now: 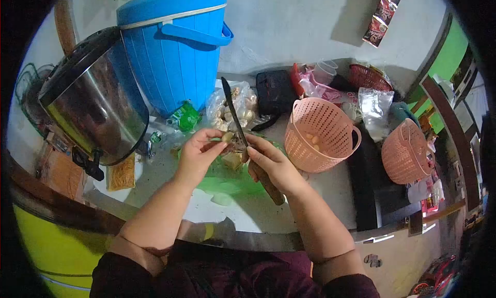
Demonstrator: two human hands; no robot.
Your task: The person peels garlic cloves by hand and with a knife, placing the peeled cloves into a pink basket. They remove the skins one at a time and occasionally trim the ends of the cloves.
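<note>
My left hand pinches a small pale garlic clove between thumb and fingers. In my right hand is a knife, its dark blade pointing up and away and its wooden handle running down below my palm. The blade stands just right of the clove. Under both hands lie a green plastic sheet and some pale peelings or pieces. Behind them sits a clear plastic bag of garlic bulbs. The pink perforated basket, right of my right hand, holds several pale cloves.
A tall blue lidded bucket and a steel pot with black lid stand at the left. A green packet lies near the bucket. A black pouch is at the back; a second pink basket stands far right.
</note>
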